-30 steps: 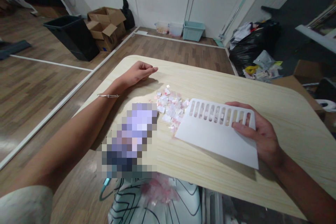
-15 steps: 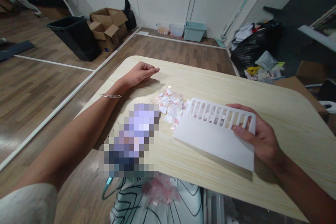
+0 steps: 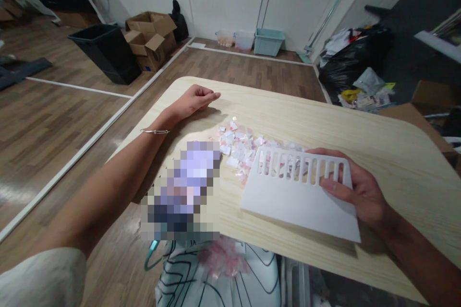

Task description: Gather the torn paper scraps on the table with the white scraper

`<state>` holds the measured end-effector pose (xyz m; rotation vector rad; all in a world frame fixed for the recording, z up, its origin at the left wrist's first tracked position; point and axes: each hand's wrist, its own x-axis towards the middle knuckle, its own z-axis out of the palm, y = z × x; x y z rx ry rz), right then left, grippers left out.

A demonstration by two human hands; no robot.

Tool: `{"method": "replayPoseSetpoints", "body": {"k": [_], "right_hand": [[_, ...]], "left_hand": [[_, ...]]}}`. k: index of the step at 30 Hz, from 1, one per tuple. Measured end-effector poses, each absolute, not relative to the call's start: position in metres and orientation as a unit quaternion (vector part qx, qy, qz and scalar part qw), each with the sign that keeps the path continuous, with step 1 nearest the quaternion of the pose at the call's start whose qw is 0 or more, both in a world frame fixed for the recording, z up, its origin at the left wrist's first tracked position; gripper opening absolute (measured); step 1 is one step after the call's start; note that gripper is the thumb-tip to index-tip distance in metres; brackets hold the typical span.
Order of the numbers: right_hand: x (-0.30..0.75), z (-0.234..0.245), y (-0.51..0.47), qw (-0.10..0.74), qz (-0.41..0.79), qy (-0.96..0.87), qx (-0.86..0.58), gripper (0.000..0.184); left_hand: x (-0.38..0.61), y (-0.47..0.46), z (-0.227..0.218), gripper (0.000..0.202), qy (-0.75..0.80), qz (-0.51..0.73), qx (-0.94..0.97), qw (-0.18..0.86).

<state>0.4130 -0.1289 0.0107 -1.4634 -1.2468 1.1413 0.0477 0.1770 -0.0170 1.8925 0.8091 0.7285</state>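
Pale sleeve (image 3: pixel 45 278), thin bangle (image 3: pixel 154 131) (silvery)

Your widest way through is along the far side of the table (image 3: pixel 360 129).
Bare wood runs there from your left hand (image 3: pixel 197 99) to the right corner, and down outside your right hand (image 3: pixel 367 194) until your right forearm crosses it. Mid-table, the paper scraps (image 3: pixel 234 147) block a low sweep, and the white card (image 3: pixel 298 204) you hold covers the near side. A narrower gap leads you between the card and the blurred item (image 3: pixel 187 177) to the near edge.
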Motion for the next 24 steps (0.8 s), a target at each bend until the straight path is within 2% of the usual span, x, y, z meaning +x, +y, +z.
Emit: {"method": "replayPoseSetpoints", "body": {"k": [5, 15, 24], "right_hand": [[0.423, 0.006, -0.123, 0.431, 0.434, -0.539, -0.579, 0.054], [0.407, 0.012, -0.134, 0.421, 0.476, -0.513, -0.578, 0.050], [0.423, 0.000, -0.129, 0.401, 0.506, -0.575, -0.502, 0.039]], "left_hand": [[0.047, 0.174, -0.014, 0.060, 0.333, 0.288, 0.767, 0.467], [0.047, 0.179, -0.020, 0.061, 0.329, 0.302, 0.768, 0.460], [0.046, 0.176, -0.016, 0.063, 0.330, 0.290, 0.770, 0.462]]}}
